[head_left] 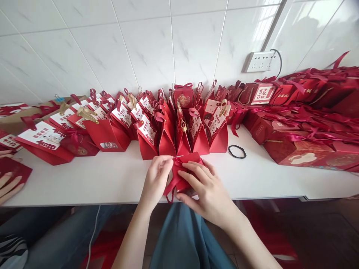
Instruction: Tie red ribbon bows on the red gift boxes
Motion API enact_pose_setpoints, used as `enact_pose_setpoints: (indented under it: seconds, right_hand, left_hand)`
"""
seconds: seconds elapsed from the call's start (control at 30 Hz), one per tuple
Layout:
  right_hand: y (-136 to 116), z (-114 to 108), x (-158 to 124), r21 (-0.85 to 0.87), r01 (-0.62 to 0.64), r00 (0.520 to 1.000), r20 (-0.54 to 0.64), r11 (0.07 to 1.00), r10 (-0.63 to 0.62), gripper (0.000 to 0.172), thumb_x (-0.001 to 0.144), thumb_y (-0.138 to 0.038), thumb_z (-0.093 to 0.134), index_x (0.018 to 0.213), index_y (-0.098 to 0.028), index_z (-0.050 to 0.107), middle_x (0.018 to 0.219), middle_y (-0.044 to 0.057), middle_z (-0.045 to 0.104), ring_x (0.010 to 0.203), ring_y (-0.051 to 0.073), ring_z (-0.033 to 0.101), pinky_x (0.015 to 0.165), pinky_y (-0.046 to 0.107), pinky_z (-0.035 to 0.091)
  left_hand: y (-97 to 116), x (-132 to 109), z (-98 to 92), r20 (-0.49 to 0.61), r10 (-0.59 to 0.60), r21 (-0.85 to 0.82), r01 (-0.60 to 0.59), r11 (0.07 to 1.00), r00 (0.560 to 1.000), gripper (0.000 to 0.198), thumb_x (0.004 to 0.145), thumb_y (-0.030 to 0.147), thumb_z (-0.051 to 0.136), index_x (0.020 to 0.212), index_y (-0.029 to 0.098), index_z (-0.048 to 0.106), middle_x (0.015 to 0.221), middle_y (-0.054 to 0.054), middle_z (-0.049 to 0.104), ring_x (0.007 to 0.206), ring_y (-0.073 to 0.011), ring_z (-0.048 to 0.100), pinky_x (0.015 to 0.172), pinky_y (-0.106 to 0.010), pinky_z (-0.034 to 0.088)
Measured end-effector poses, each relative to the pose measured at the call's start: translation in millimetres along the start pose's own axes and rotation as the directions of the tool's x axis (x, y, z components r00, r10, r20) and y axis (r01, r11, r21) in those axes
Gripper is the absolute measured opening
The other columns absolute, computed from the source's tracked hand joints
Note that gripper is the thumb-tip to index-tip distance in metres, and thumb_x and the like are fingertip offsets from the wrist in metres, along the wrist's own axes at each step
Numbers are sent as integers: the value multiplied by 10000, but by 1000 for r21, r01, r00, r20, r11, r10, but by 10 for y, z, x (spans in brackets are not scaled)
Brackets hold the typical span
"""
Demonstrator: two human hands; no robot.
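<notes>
A small red gift box [194,156] lies at the table's front edge before me, with a red ribbon [173,182] and a thin red cord handle hanging over its left side. My left hand [157,177] is closed, thumb and fingertips pinching the ribbon at the box's upper left corner. Over the top of the box spreads my right hand [204,185], its fingers across the ribbon and its thumb at the near side, gripping the box. My right hand hides much of the box. Just behind it stand several red gift bags [183,142] with loop handles.
Stacked red gift boxes [303,149] with ribbons fill the right side. More bags [108,134] line the left. A black hair tie [237,151] lies on the white table [112,183]. Another person's hand [9,186] holds a red box at far left. A socket strip [260,61] is on the tiled wall.
</notes>
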State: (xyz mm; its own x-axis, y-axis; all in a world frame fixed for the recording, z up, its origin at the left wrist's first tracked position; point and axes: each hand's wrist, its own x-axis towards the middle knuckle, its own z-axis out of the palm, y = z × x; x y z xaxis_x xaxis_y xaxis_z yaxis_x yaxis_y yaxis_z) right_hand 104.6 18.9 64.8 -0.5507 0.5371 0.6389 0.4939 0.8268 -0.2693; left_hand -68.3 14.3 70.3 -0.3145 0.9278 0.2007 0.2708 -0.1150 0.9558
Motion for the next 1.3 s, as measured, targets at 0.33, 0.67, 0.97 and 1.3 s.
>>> enact_pose_setpoints:
  seconds: [0.33,0.67,0.97,1.3]
  right_hand:
    - [-12,77,-98,161,-53,985,-152,986,78,95,929,-168,580,1014,-204,605,1040,87,679,1101,279,599,969,547,452]
    - [71,200,-226,237,17,944,-323,971,62,266,858,-78,567,1091,-189,633,1103,120,605,1108,270,568,938,474,491]
    - [451,78,90,675,-442,653,-210,591,728,444,928,-503,463,597,-216,388,582,-30,391,551,129,376,512,264,328]
    - [646,197,231,732,-607,578,140,309,804,501,803,-638,590,629,-214,387,547,-55,404,502,95,349,467,229,292]
  left_hand:
    - [-45,56,224,-29,-95,-107,91,990,995,233,728,398,711,785,185,638,901,-24,570,831,-160,612,726,-250,495]
    - [-159,-70,410,-125,-173,-385,113,916,977,222,749,396,664,755,186,593,1063,-41,651,983,-189,614,827,-263,468]
    - [-118,85,535,-202,-98,-379,15,925,974,177,697,327,655,670,189,547,733,14,509,728,-131,499,703,-232,406]
    - [-197,299,521,-26,-83,-433,64,899,996,277,701,325,604,593,201,383,568,41,404,531,-97,369,521,-226,316]
